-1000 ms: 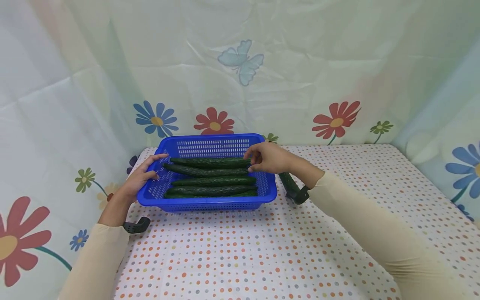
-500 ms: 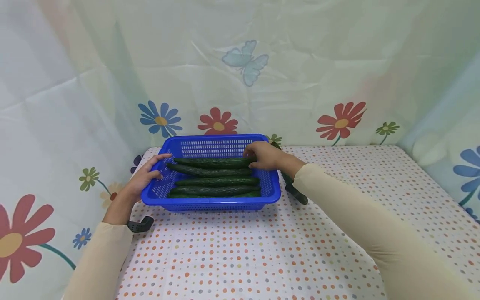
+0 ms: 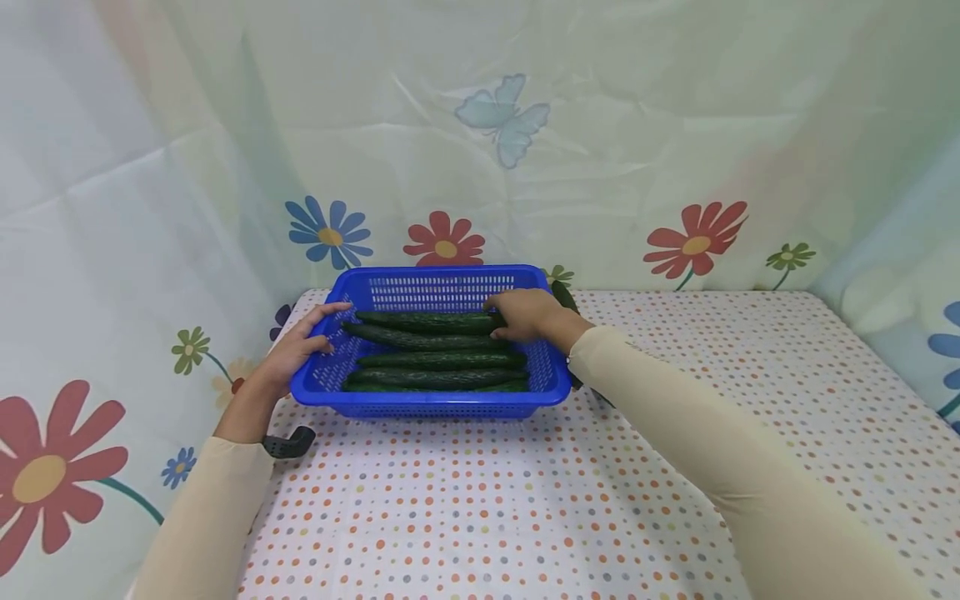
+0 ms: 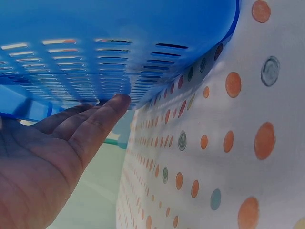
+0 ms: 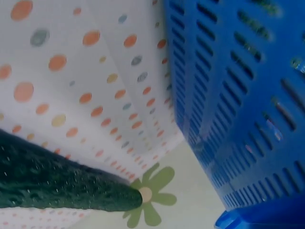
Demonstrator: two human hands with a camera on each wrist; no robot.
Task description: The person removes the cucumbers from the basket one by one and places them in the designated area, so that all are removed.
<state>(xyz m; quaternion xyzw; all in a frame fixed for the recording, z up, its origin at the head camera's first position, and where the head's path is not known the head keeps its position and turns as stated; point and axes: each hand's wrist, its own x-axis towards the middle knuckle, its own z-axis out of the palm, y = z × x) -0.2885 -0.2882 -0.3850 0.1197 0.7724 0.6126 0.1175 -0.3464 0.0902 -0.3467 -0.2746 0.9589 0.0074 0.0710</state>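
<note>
A blue plastic basket [image 3: 431,399] with slotted walls stands on the table, several long dark green cucumbers lying side by side in it. At its left rim my left hand [image 3: 296,346] holds on, a finger and the thumb over the edge; in the left wrist view, other fingers [image 4: 102,119] lie against the outer wall. My right hand [image 3: 521,315] reaches over the right rim and grips the right end of the back cucumber [image 3: 423,322]. That hand is out of sight in the right wrist view, which shows the basket's slotted side.
One more cucumber [image 5: 66,183] lies on the table just right of the basket, partly hidden by my right forearm in the head view. A dotted cloth [image 3: 450,508] covers the table. Behind the table hangs a flowered curtain [image 3: 585,167].
The right hand has lowered onto the back cucumber's right end, its fingers closing round it. My right forearm has swung left over the loose cucumber. The left hand stays at the rim.
</note>
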